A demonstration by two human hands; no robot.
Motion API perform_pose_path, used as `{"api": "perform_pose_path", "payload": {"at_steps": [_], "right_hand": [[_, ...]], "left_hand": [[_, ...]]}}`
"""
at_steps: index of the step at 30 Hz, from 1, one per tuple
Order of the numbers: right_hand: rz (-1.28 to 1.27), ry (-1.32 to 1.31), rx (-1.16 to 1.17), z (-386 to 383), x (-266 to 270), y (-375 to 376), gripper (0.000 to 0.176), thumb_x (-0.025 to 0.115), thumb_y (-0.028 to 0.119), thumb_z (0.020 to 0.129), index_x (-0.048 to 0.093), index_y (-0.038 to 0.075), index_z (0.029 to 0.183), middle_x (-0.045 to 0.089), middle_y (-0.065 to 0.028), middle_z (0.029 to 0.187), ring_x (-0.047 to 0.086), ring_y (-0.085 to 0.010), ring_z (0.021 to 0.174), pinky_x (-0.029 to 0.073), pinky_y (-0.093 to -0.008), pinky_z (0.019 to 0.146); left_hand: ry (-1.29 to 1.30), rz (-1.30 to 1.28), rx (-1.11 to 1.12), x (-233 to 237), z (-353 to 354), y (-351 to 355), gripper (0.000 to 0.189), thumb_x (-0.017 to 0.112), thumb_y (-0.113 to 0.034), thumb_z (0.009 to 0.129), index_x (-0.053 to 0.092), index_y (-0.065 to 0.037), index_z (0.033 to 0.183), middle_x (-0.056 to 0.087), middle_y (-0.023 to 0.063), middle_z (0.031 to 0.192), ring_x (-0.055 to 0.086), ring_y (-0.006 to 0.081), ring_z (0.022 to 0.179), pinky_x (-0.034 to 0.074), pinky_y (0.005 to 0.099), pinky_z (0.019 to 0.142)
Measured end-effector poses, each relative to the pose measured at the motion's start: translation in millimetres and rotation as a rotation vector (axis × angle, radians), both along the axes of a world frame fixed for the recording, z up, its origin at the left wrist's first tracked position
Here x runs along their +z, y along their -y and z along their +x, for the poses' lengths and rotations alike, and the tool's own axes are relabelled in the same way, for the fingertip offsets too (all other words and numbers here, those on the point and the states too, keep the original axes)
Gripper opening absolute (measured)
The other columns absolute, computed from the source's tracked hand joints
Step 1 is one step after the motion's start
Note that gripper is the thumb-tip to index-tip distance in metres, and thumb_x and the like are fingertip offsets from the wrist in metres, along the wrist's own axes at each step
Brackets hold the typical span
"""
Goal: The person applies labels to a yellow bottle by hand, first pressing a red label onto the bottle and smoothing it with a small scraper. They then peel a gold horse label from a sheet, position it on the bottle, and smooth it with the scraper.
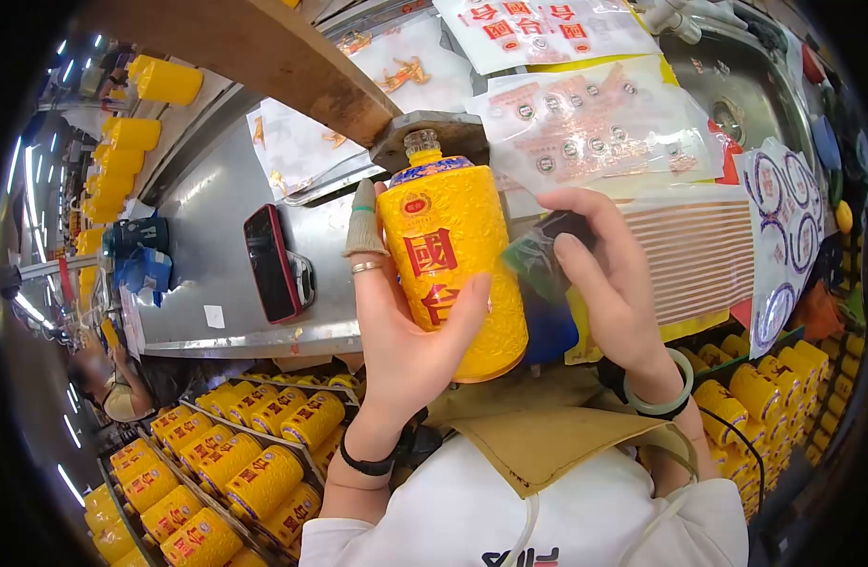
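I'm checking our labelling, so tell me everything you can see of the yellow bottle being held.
The yellow embossed ceramic-looking bottle has red characters, a blue patterned collar and a clear top. It is near upright, gripped by the left hand around its lower body; the right hand holds a dark greenish piece close beside it.

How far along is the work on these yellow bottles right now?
Done, it seems: the crated bottles lie in rows, each with red characters. In hand: the left hand grips one yellow bottle, and the right hand holds a small dark item beside it; what it is I cannot tell. Left, probably: the sticker sheets on the table still carry many stickers.
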State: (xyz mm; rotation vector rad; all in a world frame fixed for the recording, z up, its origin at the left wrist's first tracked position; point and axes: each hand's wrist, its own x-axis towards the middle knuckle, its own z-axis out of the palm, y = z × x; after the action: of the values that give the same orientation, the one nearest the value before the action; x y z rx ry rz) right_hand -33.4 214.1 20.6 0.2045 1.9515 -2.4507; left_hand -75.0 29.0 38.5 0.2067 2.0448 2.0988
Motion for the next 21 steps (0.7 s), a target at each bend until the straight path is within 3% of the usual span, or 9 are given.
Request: {"api": "perform_pose_path", "payload": {"at_steps": [2,4,8,10,11,13,17,19,21], "right_hand": [[0.027,-0.008,-0.009,0.0,2.3,0.3,0.034,0.049,-0.003,0.101,0.054,-0.001,0.135,0.06,-0.0088,0.131,0.056,-0.0125,0.114,0.044,-0.0276,0.101],[0.343,-0.217,-0.082,-0.6,3.2,-0.6,0.034,0.056,-0.007,0.095,0.059,-0.001,0.129,0.065,-0.0124,0.123,0.063,-0.02,0.105,0.048,-0.031,0.096],[0.469,-0.288,-0.006,-4.4,11.6,-8.6,0.031,0.064,-0.007,0.088,0.066,-0.001,0.118,0.07,-0.0127,0.11,0.066,-0.0275,0.096,0.052,-0.0351,0.089],[0.711,-0.538,-0.001,-12.5,17.5,-7.5,0.027,0.068,-0.007,0.08,0.072,0.001,0.105,0.072,-0.0089,0.102,0.066,-0.0289,0.092,0.053,-0.0366,0.084],[0.713,-0.538,-0.001,-17.2,18.6,-7.7,0.027,0.068,-0.007,0.08,0.072,0.001,0.105,0.072,-0.0089,0.102,0.066,-0.0289,0.092,0.053,-0.0366,0.084],[0.83,-0.701,-0.125,-24.8,19.9,-8.6,0.024,0.069,-0.003,0.077,0.074,0.003,0.1,0.072,-0.0057,0.099,0.065,-0.0258,0.091,0.053,-0.0362,0.081],[0.845,-0.83,-0.054,-20.0,14.9,-14.7,0.023,0.068,-0.007,0.079,0.073,0.007,0.097,0.073,-0.0093,0.095,0.064,-0.0276,0.088,0.053,-0.0374,0.079],[0.766,-0.856,0.054,-6.7,6.5,-13.1,0.021,0.07,0.006,0.078,0.076,0.008,0.098,0.072,-0.0047,0.1,0.064,-0.0243,0.09,0.053,-0.0364,0.082],[0.761,-0.843,0.111,0.6,8.7,-15.4,0.021,0.07,0.006,0.078,0.076,0.009,0.099,0.072,-0.0045,0.099,0.064,-0.0242,0.09,0.053,-0.0362,0.082]], "left_hand": [[-0.022,-0.012,0.014,-1.5,0.4,-0.4,0.09,0.068,0.009,0.088,0.014,0.0,0.159,0.049,0.0149,0.139,0.06,0.0201,0.12,0.055,0.0323,0.094],[-0.044,-0.045,-0.008,-2.0,-0.1,0.9,0.091,0.068,0.01,0.088,0.012,0.0,0.16,0.049,0.0151,0.14,0.061,0.02,0.12,0.055,0.0314,0.094],[0.032,0.031,-0.023,0.8,0.6,5.8,0.083,0.062,0.003,0.094,0.012,0.002,0.16,0.046,0.0172,0.145,0.057,0.0215,0.126,0.051,0.0339,0.101],[0.051,0.153,0.008,-7.4,-1.1,9.3,0.073,0.053,-0.01,0.102,0.011,0.002,0.161,0.042,0.0196,0.151,0.052,0.0236,0.133,0.045,0.0374,0.109],[0.051,0.154,0.008,-6.5,-0.6,9.3,0.073,0.053,-0.01,0.102,0.011,0.002,0.161,0.042,0.0196,0.151,0.052,0.0236,0.133,0.045,0.0374,0.109],[0.095,0.148,0.027,-4.1,0.7,9.2,0.069,0.045,-0.025,0.102,0.02,0.002,0.161,0.038,0.0197,0.159,0.043,0.0303,0.145,0.034,0.0447,0.12],[0.093,0.192,0.021,-5.5,3.1,15.6,0.069,0.042,-0.027,0.107,0.011,0.001,0.162,0.035,0.0206,0.158,0.045,0.0278,0.141,0.039,0.0412,0.116],[0.058,0.172,0.086,-11.9,4.3,17.2,0.071,0.039,-0.036,0.109,0.011,0.0,0.162,0.034,0.0204,0.159,0.044,0.0286,0.143,0.036,0.0424,0.118],[0.08,0.186,0.078,-17.1,6.5,20.1,0.074,0.038,-0.043,0.109,0.011,0.0,0.162,0.034,0.0206,0.159,0.042,0.0283,0.144,0.036,0.0427,0.118]]}}
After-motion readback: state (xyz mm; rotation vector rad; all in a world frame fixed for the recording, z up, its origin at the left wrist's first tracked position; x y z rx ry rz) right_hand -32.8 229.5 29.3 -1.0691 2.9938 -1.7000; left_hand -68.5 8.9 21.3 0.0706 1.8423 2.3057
